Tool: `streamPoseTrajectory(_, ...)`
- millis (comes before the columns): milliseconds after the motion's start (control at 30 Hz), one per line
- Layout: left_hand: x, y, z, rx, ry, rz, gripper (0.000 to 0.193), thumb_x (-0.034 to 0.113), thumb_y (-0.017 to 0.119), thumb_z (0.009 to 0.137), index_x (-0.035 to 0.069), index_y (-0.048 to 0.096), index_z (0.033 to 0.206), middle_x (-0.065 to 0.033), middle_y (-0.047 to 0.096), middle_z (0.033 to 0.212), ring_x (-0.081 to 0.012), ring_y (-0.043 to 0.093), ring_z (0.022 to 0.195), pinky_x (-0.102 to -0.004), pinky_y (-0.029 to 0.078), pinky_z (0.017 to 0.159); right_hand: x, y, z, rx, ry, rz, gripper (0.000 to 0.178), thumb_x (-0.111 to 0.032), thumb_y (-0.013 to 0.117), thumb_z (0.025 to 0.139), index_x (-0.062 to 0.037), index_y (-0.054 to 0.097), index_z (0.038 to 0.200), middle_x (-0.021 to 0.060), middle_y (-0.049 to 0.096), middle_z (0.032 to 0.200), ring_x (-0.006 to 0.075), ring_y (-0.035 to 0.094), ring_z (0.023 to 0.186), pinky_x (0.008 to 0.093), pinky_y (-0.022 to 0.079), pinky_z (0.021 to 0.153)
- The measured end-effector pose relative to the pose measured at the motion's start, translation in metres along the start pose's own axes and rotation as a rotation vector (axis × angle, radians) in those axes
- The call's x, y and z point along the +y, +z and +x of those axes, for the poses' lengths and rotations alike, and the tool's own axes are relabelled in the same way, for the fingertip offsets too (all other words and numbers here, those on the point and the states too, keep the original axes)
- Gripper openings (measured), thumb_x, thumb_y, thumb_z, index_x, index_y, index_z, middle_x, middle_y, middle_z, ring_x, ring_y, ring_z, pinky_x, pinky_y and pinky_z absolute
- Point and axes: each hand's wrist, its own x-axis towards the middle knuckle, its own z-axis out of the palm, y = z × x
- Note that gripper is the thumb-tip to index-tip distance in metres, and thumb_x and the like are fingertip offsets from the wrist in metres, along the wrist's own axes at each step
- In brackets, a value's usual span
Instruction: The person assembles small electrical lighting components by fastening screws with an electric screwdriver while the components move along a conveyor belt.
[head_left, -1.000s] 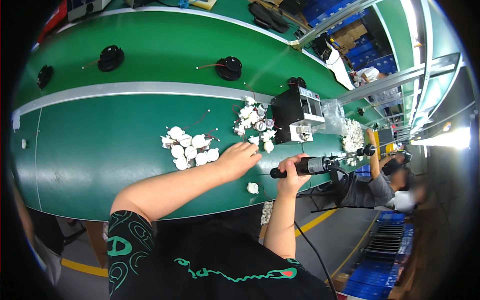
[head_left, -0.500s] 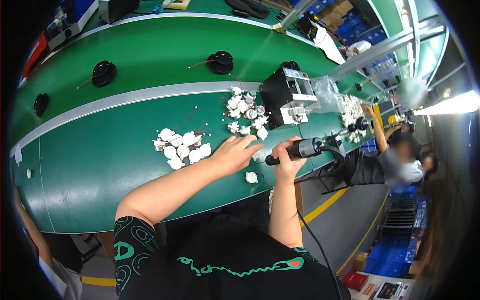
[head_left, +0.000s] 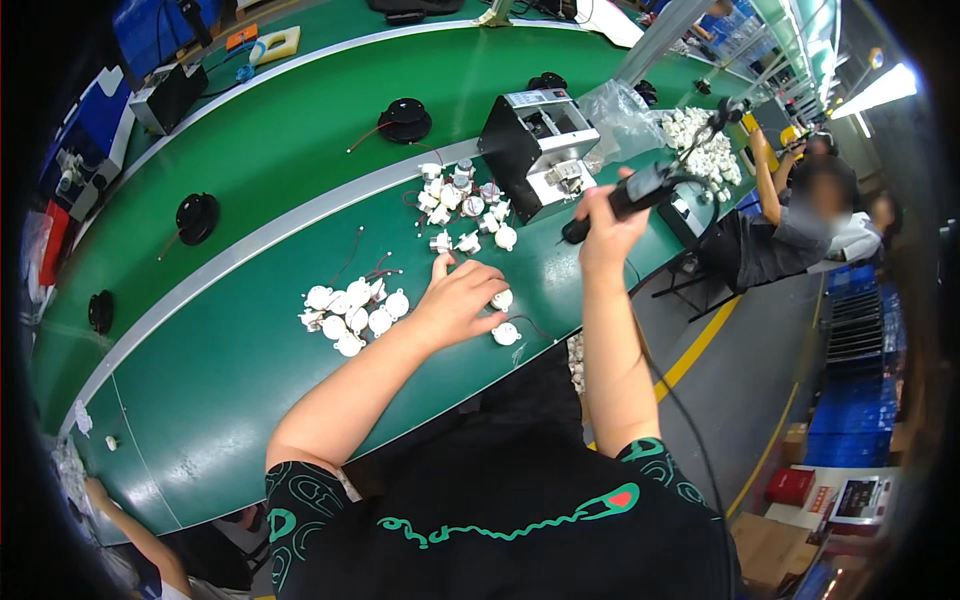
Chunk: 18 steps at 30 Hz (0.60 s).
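Note:
My left hand (head_left: 462,302) is low over the green bench, thumb and fingers around a small white round plastic part (head_left: 503,299). A second white round part (head_left: 505,335) with a dark wire lies just below the thumb. My right hand (head_left: 612,228) grips a black electric screwdriver (head_left: 636,192), its lower end tilted down to the left above the bench. Left of my left hand lies a group of white round parts (head_left: 357,294) with thin wires. Beyond its fingertips sits another cluster of white parts (head_left: 462,200).
A black box-shaped machine (head_left: 535,150) with a metal front stands behind the screwdriver. Farther right are a clear plastic bag (head_left: 612,115) and a heap of white parts (head_left: 700,145). Black round units (head_left: 404,120) stand on the strip behind. A co-worker (head_left: 800,200) sits at right.
My right hand has raised the screwdriver up and right, away from the white part near my left hand. My left thumb and fingers now surround that part. The whole view has shifted.

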Motion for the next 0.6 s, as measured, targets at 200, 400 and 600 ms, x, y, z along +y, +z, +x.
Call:
streamPoseTrajectory(200, 0.000, -0.001, -0.003, -0.044, -0.054, -0.006, 0.039, 0.036, 0.079, 0.078, 0.013, 0.068, 0.109, -0.0014, 0.065, 0.107, -0.0198, 0.057, 0.109, -0.0592, 0.029, 0.102, -0.014, 0.014, 0.069, 0.026, -0.022, 0.164, 0.042, 0.004, 0.070, 0.085, 0.0001, 0.049, 0.121, 0.0046, 0.058, 0.075, 0.0154, 0.056, 0.058, 0.0316, 0.048, 0.056)
streamPoseTrajectory(400, 0.000, 0.005, -0.006, 0.018, -0.034, -0.029, 0.038, 0.037, 0.081, 0.076, 0.013, 0.068, 0.103, -0.0009, 0.065, 0.100, -0.0213, 0.059, 0.104, -0.0554, 0.027, 0.102, 0.017, 0.014, 0.078, -0.038, 0.055, 0.045, 0.033, 0.006, 0.071, 0.084, -0.0030, 0.052, 0.110, 0.0046, 0.057, 0.075, 0.0153, 0.056, 0.059, 0.0311, 0.047, 0.056)
streamPoseTrajectory(600, -0.006, 0.007, -0.003, 0.068, -0.118, 0.046, 0.041, 0.040, 0.083, 0.074, 0.013, 0.065, 0.099, -0.0003, 0.063, 0.098, -0.0215, 0.058, 0.105, -0.0528, 0.028, 0.100, -0.022, 0.001, 0.013, -0.186, 0.175, 0.200, 0.035, 0.004, 0.067, 0.085, -0.0036, 0.049, 0.115, 0.0037, 0.053, 0.074, 0.0156, 0.050, 0.058, 0.0354, 0.046, 0.057)
